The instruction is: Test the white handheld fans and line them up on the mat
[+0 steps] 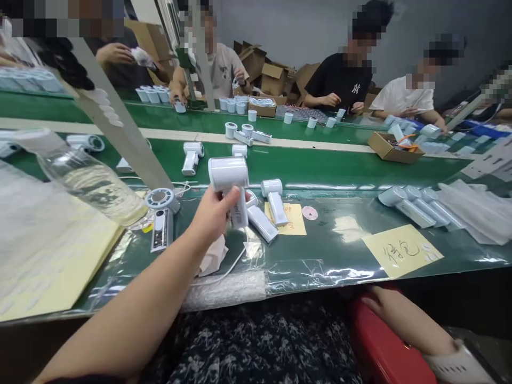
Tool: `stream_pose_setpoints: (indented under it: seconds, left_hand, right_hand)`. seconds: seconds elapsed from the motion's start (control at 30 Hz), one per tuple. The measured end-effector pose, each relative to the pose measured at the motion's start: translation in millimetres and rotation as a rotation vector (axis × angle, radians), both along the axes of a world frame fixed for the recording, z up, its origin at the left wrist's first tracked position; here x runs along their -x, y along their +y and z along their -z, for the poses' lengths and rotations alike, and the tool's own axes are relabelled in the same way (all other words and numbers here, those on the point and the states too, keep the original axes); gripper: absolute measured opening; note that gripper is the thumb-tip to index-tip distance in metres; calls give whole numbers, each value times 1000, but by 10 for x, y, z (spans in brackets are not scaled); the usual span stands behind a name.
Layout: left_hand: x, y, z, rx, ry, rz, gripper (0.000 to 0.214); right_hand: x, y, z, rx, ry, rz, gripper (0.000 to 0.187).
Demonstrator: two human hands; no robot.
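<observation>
The left hand point(214, 213) is wrapped around the handle of a small white hair dryer point(228, 174), with the fingers closed and the thumb pressing on it. The dryer is up in the air, just above the table point(332, 272). The right hand point(400, 320) is lying open on a red case point(384, 341) down by the person's lap - it is not pinching anything.

Many dryers are lying around on the table. One is sitting near a clear plastic bottle point(92, 184), and two are lying on a small yellow note point(286, 220). A row of white dryers point(416, 205) is lying at the right, beside clear plastic bags point(476, 210). It looks like some dryers are put together, but I cannot tell if any are finished. None near the hands seems to be in a bag or a box.

A white cord point(218, 274) and bubble wrap point(224, 290) are lying near the front edge of the table. That edge is close to the lap - and the bottle is crowding the left side. Open room is showing between the yellow note and a bigger yellow note point(402, 250), so the hands have space there.
</observation>
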State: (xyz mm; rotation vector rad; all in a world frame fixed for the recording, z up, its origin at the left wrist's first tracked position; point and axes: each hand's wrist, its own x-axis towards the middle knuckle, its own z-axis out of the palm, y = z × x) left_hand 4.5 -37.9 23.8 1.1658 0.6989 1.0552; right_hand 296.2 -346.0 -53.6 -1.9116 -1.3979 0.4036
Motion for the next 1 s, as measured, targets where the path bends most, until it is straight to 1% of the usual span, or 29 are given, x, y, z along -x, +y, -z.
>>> stream_pose_setpoints:
  seconds: [0.03, 0.07, 0.1, 0.13, 0.17, 0.2, 0.23, 0.3, 0.33, 0.4, 0.43, 0.5, 0.53, 0.57, 0.6, 0.63, 0.67, 0.73, 0.77, 0.83, 0.87, 0.93, 1.0]
  left_hand:
    - [34, -127, -97, -36, 18, 51, 65]
    - [67, -277, -189, -57, 24, 129, 63]
    - [98, -443, -263, -79, 23, 215, 59]
    - [129, -615, -311, -108, 17, 280, 56]
    - [162, -782, -325, -111, 30, 322, 57]
    - [203, -930, -305, -97, 51, 374, 59]
    - [258, -1051, -254, -90, 71, 392, 61]
    - [431, -1178, -103, -123, 164, 345, 59]
    - [556, -1178, -28, -165, 234, 320, 58]
    - [879, -1059, 63, -269, 391, 259, 53]
    - [1069, -953, 70, -322, 471, 212, 48]
    - [1475, -694, 20, -412, 644, 94, 40]
    - [1678, -563, -16, -425, 766, 12, 35]
    - [1869, -445, -44, -429, 917, -107, 30]
    - [2044, -348, -54, -441, 1056, -259, 29]
    - [2194, -275, -38, -454, 1186, -397, 30]
    - [2316, -227, 6, -461, 1319, -465, 30]
    - [2471, -193, 162, -453, 1513, -485, 31]
    - [2509, -198, 257, -450, 1567, -482, 33]
    - [2535, -224, 429, -443, 1601, -485, 36]
    - [2536, -235, 492, -440, 1597, -495, 36]
    - [2538, -236, 555, -426, 1575, -507, 33]
    - [2552, -213, 541, -403, 1547, -514, 28]
  right_hand:
    - [143, 76, -105, 27, 44, -65, 17]
    - [315, 185, -218, 126, 112, -120, 17]
    - [513, 323, -328, 207, 241, -195, 28]
    - [731, 480, -425, 220, 387, -265, 40]
    - [966, 647, -499, 202, 530, -334, 49]
    - [1207, 809, -543, 154, 645, -400, 56]
    - [1443, 956, -555, 85, 743, -438, 60]
    - [1851, 1175, -498, 47, 921, -486, 61]
    - [2000, 1243, -446, 50, 983, -490, 62]
    - [2165, 1321, -349, 102, 1062, -498, 62]
    - [2186, 1347, -319, 145, 1080, -495, 61]
    - [2146, 1413, -315, 224, 1093, -472, 56]
    - [2106, 1463, -340, 246, 1096, -454, 53]
    - [2067, 1527, -380, 260, 1102, -443, 51]
    - [2034, 1603, -429, 272, 1118, -443, 51]
    - [2013, 1689, -482, 278, 1144, -450, 51]
    - [2004, 1781, -531, 279, 1178, -461, 53]
    - [2018, 1971, -600, 297, 1258, -520, 52]
    - [2036, 2063, -612, 302, 1293, -558, 50]
    - [2080, 2216, -587, 310, 1347, -610, 45]
    - [2102, 2268, -555, 320, 1367, -614, 43]
    - [2137, 2316, -474, 328, 1399, -565, 45]
    - [2151, 2300, -402, 341, 1408, -512, 46]
